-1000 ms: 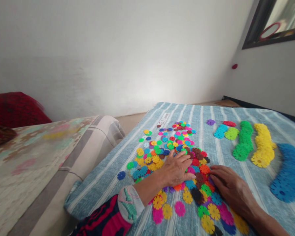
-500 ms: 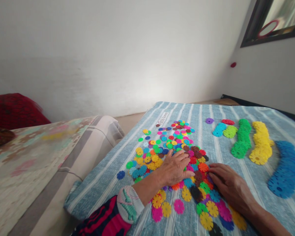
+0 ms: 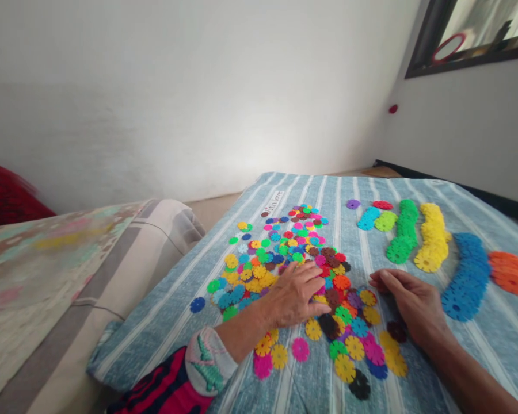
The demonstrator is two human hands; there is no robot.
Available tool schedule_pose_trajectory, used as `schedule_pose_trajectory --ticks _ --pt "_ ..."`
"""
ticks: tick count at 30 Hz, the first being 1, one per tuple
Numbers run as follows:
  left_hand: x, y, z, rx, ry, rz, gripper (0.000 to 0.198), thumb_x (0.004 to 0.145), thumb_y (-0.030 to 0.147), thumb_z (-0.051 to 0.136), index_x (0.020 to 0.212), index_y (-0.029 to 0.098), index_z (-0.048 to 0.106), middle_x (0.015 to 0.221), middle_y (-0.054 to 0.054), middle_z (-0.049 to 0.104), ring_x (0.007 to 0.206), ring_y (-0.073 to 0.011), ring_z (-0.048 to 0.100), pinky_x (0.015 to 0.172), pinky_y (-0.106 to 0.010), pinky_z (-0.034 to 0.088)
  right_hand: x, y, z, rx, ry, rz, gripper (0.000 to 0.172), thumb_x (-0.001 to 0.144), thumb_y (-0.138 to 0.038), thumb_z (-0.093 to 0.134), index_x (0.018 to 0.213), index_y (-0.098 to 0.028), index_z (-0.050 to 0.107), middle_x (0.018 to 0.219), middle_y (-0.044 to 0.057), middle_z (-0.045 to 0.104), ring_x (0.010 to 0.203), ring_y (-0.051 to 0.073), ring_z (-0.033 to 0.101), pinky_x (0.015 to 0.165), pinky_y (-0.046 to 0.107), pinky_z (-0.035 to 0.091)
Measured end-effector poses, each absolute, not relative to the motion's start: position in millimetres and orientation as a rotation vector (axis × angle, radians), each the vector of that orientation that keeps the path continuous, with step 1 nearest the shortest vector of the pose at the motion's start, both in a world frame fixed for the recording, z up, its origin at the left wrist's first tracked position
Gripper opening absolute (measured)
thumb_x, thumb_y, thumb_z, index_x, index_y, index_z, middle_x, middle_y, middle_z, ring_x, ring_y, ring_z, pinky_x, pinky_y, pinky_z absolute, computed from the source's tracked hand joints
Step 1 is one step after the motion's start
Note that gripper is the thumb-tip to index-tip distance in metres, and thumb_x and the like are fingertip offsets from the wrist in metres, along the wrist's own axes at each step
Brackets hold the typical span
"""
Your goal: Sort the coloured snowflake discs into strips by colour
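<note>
Discs point(image 3: 341, 282) of many colours lie heaped and scattered across the middle of a blue striped cloth point(image 3: 164, 310), and from where I stand the cloth itself looks like the biggest hazard: one tug or ruck in it could shift everything lying on top. The left arm crosses the near part of the cloth in a rolled sleeve point(image 3: 211, 362), whose cuff might drag the outlying pieces. The left hand point(image 3: 291, 296) rests palm down on the heap with its fingers a little spread; pressing too hard there could skid the loose layers apart. The right hand point(image 3: 412, 296) is at the heap's right side, thumb and forefinger brought together, though I cannot tell whether a disc is pinched between them. Its knuckles sit just beside the blue row point(image 3: 468, 276), so a careless swing outward could topple that overlapping line. The yellow row point(image 3: 431, 236) and green row point(image 3: 403, 230) lie farther off, leaning and curved, and a bump might fan them out. An orange stack point(image 3: 509, 270) lies right of the blue, close enough for the two colours to mix if either slides. Smallest of all, a single dark blue disc point(image 3: 197, 305) lies near the cloth's left edge, where a brush of the left forearm could send it over.
</note>
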State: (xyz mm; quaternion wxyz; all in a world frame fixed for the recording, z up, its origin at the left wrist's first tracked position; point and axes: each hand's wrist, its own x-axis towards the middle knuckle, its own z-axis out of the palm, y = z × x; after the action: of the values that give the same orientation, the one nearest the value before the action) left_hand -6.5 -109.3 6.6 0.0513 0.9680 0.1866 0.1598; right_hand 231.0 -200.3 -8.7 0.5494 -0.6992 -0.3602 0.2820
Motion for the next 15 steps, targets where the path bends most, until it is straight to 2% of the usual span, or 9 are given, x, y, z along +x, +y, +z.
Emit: schedule_pose_trajectory --ticks 6,10,15 --pt "0 -136 9 2.901 0.248 0.444 0.062 0.082 0.064 0.047 0.123 0.017 0.051 0.133 -0.014 0.052 0.128 -0.0304 0.041 0.106 -0.05 0.024 231 -197 -16 -1.506 -0.727 0.798 0.036 0.07 -0.052 0.067 0.079 -0.018 0.07 0.074 0.004 0.072 0.074 0.021 0.068 0.074 0.032 0.054" --pt "3 -144 12 2.902 0.158 0.366 0.058 0.084 0.062 0.045 0.121 0.018 0.052 0.129 -0.012 0.055 0.126 -0.028 0.043 0.104 -0.044 0.028 220 -200 -16 -1.399 -0.779 0.899 0.034 0.074 -0.051 0.066 0.082 -0.018 0.07 0.081 0.006 0.073 0.079 0.022 0.068 0.076 0.032 0.053" --pt "5 -139 14 2.938 0.167 0.371 0.042 0.086 0.052 0.052 0.105 0.015 0.058 0.113 -0.011 0.063 0.112 -0.0249 0.052 0.1 -0.041 0.031 212 -202 -11 -1.157 -0.744 1.028 0.033 0.077 -0.049 0.064 0.079 -0.016 0.07 0.083 0.009 0.072 0.076 0.022 0.068 0.071 0.033 0.055"
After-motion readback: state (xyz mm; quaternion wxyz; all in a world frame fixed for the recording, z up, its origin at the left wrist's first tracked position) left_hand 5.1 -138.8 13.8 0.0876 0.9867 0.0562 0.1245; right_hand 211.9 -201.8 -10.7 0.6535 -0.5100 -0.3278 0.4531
